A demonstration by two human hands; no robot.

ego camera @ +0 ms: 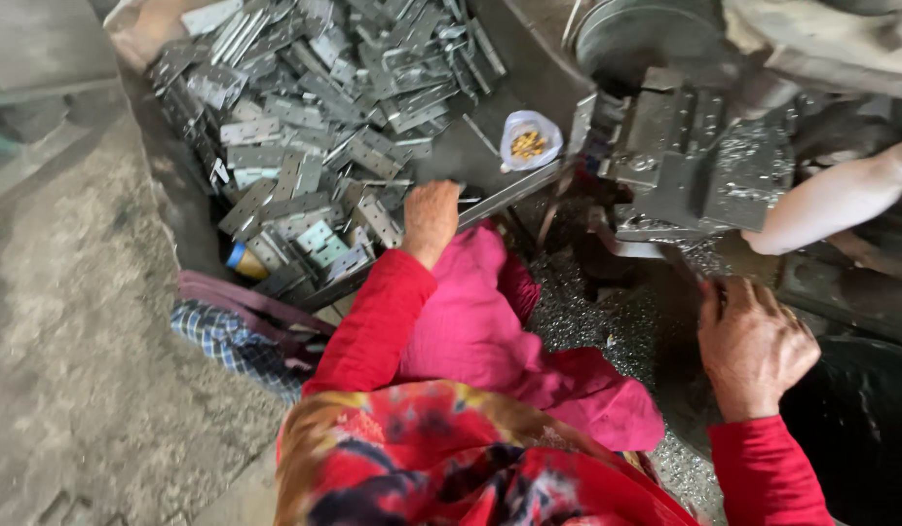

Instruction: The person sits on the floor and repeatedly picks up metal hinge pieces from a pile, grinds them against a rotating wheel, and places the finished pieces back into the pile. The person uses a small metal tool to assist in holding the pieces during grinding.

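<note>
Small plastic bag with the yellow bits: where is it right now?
In the head view, the small plastic bag sits upper centre, between the pile of metal hinges on its left and the grey machine on its right, just beyond the left hand.

The person wears long red sleeves, a bright pink cloth and a red, yellow-patterned garment below.

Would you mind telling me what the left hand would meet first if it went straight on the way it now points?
Probably the heap of grey metal hinges: the left hand points up-frame toward it, already at its near edge, though depth is unclear.
</note>
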